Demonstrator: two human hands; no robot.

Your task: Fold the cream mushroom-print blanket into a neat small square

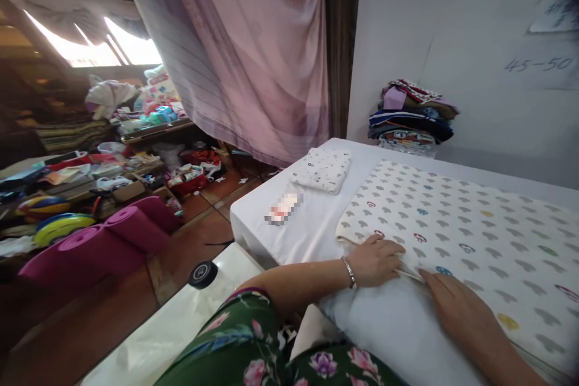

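A cream cloth with a heart print lies spread on a white-covered table. My left hand, with a bracelet on its wrist, rests on the cloth's near edge with the fingers curled onto the hem. My right hand lies flat on the same edge just to the right, its fingers stretched toward the left hand. A small folded cloth of a similar print sits at the table's far left corner.
A stack of folded clothes leans against the white wall. A pink curtain hangs behind the table. Rolled magenta mats and cluttered shelves fill the floor at left. A round black object sits on a white surface.
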